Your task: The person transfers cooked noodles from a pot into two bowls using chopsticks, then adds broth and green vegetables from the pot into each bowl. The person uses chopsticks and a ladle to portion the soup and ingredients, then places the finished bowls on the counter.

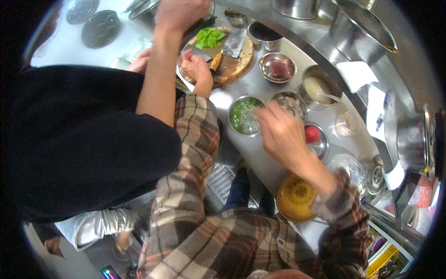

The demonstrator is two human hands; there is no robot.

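My right hand (284, 134), slightly blurred, hovers at the right edge of a metal bowl of chopped green herbs (244, 117), fingertips drawn together; whether they pinch anything is unclear. My left hand (198, 71) rests over the near left edge of a round wooden chopping board (240, 71), its fingers curled and partly hidden, so I cannot tell what it holds. Beside it on the board lie a cleaver (235, 42) with a wooden handle and some green leaves (210, 37). Right of the herbs stands a bowl of pale sliced pieces (294, 104), partly behind my right hand.
A co-worker in black (97, 139) stands close at left, one arm reaching across above my left hand. Around the steel counter (251, 150) are a bowl of raw meat (279, 68), a pot of pale liquid with a spoon (313, 87), a red item in a bowl (312, 134) and an amber bowl (296, 198).
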